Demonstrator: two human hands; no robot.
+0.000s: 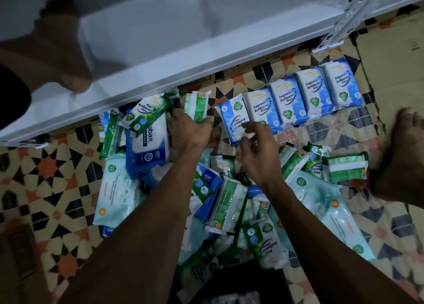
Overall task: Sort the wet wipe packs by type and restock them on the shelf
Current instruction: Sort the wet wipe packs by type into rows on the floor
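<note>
Head camera looks straight down at a patterned tile floor (pixel 57 166) strewn with wet wipe packs. Left hand (pixel 188 129) grips a green-and-white pack (pixel 197 106), fingers curled around its lower end, holding it upright just below the front edge of the white shelf (pixel 160 51). Right hand (pixel 257 152) hovers with fingers loosely spread and bent, its fingertips touching the lower edge of a blue pack (pixel 234 120) that lies tilted on the floor; whether it actually pinches that pack cannot be told. This blue pack sits at the left end of a row of four blue-and-white fragrance free packs (pixel 305 97), laid side by side and touching, running up toward the right beside a flattened sheet of cardboard (pixel 394 74). To the left of the left hand, a green pine pack (pixel 146 113) lies across a larger blue-and-white pack (pixel 146 147), with a pale teal flat pack (pixel 114 195) below them. Beneath both forearms lies a loose heap of mixed packs (pixel 229 202), green, blue and teal, overlapping at all angles. Another green-and-white pack (pixel 346 169) lies at the right of the heap, near a bare foot (pixel 399 156) planted on the floor. A second bare foot (pixel 59 51) rests on the shelf at upper left. A white metal bracket (pixel 358 16) crosses the upper right corner.
</note>
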